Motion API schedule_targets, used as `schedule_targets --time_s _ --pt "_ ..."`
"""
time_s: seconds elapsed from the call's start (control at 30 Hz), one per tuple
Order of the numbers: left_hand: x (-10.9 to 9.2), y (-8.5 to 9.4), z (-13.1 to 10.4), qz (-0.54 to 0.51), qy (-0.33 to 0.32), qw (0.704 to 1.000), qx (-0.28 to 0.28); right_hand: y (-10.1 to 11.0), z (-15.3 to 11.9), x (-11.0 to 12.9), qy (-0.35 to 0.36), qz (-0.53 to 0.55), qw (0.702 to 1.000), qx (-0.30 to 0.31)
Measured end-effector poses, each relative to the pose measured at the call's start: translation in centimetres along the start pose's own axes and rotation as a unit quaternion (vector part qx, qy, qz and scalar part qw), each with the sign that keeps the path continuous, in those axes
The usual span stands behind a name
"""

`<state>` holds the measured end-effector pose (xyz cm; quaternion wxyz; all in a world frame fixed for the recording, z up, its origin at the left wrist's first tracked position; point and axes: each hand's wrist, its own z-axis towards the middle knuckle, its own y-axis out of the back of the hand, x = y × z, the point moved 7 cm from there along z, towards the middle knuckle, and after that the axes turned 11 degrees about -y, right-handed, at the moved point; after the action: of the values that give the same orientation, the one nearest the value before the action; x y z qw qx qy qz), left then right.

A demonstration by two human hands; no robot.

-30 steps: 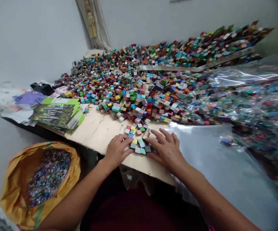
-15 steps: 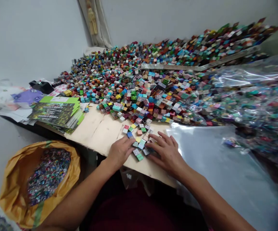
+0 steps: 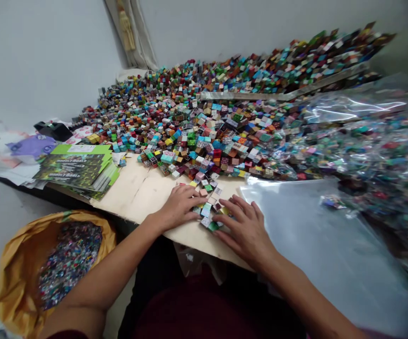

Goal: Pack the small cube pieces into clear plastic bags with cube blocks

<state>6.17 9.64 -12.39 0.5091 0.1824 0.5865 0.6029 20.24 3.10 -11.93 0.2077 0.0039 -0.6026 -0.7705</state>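
Between my two hands lies a small group of coloured printed cubes (image 3: 206,210) on the pale board (image 3: 150,188). My left hand (image 3: 181,207) rests at their left side, fingers stretched over the nearest cubes and partly covering them. On the other side my right hand (image 3: 244,223) has its fingers spread, with the fingertips touching the cubes at the group's right edge. Neither hand is wrapped round a cube. Just behind the fingers, the group runs into a huge heap of similar cubes (image 3: 175,122).
Green and black printed cards (image 3: 77,165) are stacked at the left. Below them stands a yellow sack (image 3: 16,263) of small shiny bags. Clear plastic sheets (image 3: 296,221) cover the right side, beside filled clear bags (image 3: 373,150). A thin strip (image 3: 246,96) crosses the heap.
My left hand has moved forward and flattened over the cubes on its side. My right hand's fingers have come over the cubes nearest me. The view has shifted slightly right.
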Motion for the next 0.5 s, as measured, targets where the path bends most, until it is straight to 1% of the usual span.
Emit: schedule_targets --time_s 0.1,0.27,0.37,0.5 --pt "-0.3 0.1 0.1 0.003 -0.006 1.0 0.0 0.1 -0.3 -0.7 -0.003 0.008 1.0 0.004" --pt "-0.7 -0.1 0.5 0.019 0.0 1.0 0.012 -0.3 -0.4 -1.1 -0.001 0.007 1.0 0.014" --pt "-0.7 -0.2 0.7 0.026 -0.005 1.0 0.006 -0.5 0.0 -0.4 0.034 0.006 0.999 0.016" --pt "-0.9 -0.4 1.0 0.024 -0.034 0.999 0.011 -0.5 0.7 0.6 0.07 0.0 0.997 0.031"
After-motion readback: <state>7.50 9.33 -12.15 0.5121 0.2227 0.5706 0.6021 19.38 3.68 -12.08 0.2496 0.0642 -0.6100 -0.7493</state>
